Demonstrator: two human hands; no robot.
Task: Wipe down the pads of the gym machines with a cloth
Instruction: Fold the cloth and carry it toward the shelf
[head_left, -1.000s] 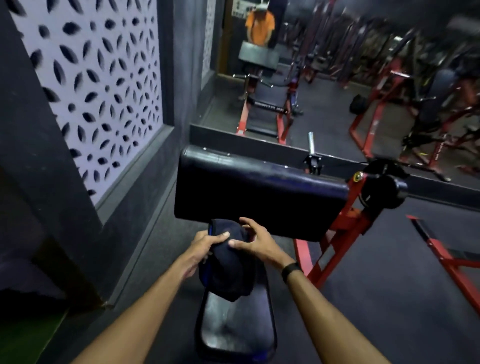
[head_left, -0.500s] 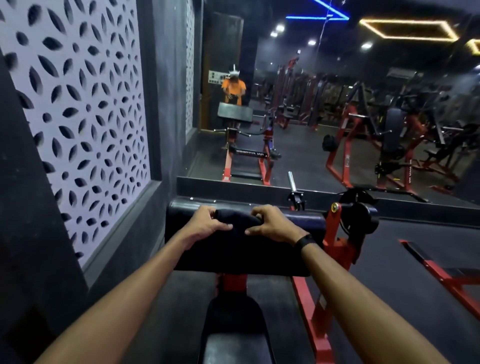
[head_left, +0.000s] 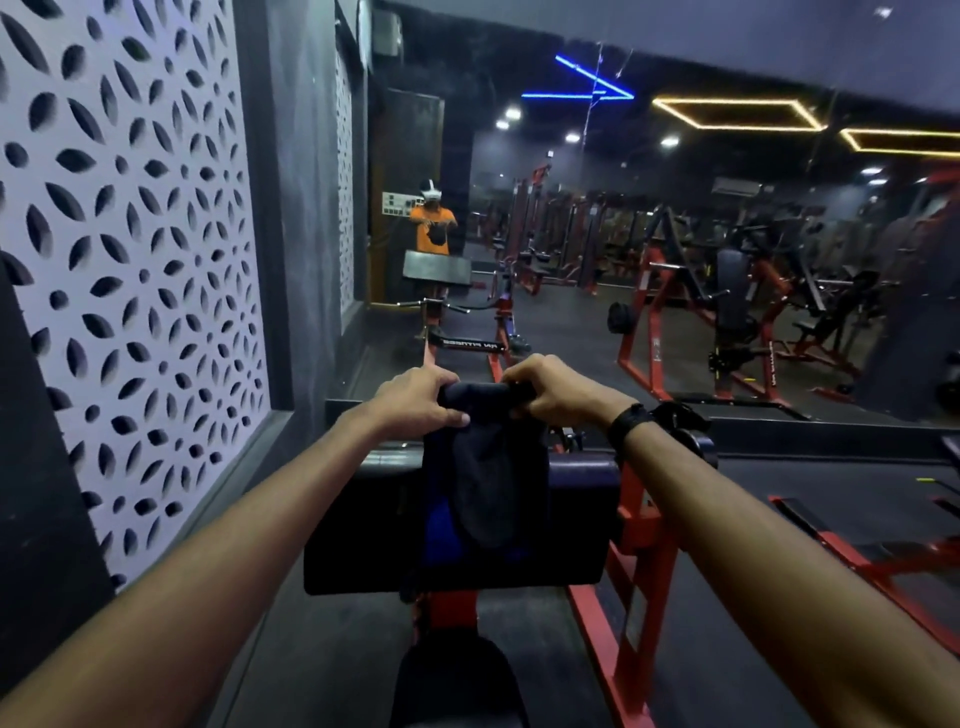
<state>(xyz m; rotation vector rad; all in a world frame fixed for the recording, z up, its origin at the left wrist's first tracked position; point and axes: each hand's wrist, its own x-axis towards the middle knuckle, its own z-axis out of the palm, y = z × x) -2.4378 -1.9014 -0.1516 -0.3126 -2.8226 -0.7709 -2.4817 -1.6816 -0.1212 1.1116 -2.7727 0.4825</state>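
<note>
Both hands are raised in front of the preacher-curl machine, holding a dark cloth (head_left: 485, 483) by its top edge. The left hand (head_left: 415, 397) grips the cloth's upper left corner, fingers curled over the fabric and thumb pressed on its near face. The right hand (head_left: 553, 389) grips the upper right corner in the same curled way; a black wristband (head_left: 628, 423) sits on that wrist. The cloth hangs down from the two hands, in front of the middle of the black arm pad (head_left: 363, 525), with a blue part showing at its lower left. Whether the hanging fabric touches the pad cannot be told.

The arm pad sits on a red frame (head_left: 636, 561) that runs down toward 5 o'clock. At 6 o'clock the dark seat pad (head_left: 457, 680) shows at the bottom edge. At 9 o'clock stands a white wall panel (head_left: 130, 260) with leaf-shaped cut-outs. From 12 to 3 o'clock a large mirror (head_left: 571, 234) reflects more red machines, ceiling light strips and the person in an orange shirt (head_left: 431, 234).
</note>
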